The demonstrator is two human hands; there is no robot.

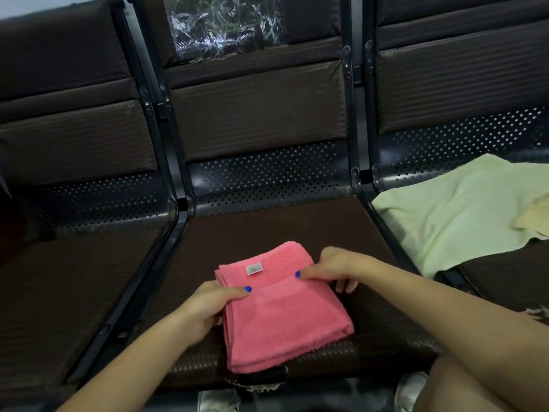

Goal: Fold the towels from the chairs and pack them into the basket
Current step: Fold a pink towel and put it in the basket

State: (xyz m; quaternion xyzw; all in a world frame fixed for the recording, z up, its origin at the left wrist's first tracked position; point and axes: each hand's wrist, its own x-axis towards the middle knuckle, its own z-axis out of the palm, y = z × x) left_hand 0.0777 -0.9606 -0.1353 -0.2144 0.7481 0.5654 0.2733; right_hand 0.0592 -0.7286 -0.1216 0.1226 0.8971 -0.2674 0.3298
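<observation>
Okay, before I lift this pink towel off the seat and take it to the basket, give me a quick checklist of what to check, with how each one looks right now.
1. Pink towel folded into a compact stack on the middle seat: ok.
2. Left hand grips the towel's left edge: ok.
3. Right hand pinches its right edge: ok.
4. Layers aligned: not ok, the edges are slightly stepped at the front and left.
5. Basket within reach: cannot tell, no basket is in view.
6. Other towels done: not ok, the green towel lies unfolded on the right seat with a yellow towel beside it.
</observation>
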